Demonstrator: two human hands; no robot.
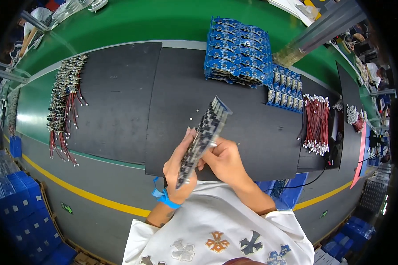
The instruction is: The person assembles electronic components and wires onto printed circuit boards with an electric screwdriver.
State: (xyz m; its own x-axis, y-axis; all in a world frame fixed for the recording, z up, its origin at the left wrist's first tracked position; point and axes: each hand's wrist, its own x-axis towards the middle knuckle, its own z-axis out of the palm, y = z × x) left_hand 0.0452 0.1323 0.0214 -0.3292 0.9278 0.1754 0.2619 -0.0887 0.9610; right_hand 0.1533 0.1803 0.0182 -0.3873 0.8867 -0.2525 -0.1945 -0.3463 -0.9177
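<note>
A circuit board panel (202, 139), crowded with dark and silvery parts, is tilted nearly on edge in front of my chest. My left hand (174, 164) grips it along its left side, a blue strap around that wrist. Behind its right face my right hand (225, 160) is closed, thumb and fingers pinched against the panel. The panel hides part of both hands' fingers, so I cannot see whether the right one pinches a small part as well. Two tiny white connectors (191, 119) lie on the black mat just beyond the left fingertips.
Blue board panels (239, 51) are stacked at the back, with a smaller blue panel (286, 88) beside them. Red wires with white connectors (316, 123) lie bundled at right. Wired boards (66, 95) line the left. A metal post (323, 33) stands at back right.
</note>
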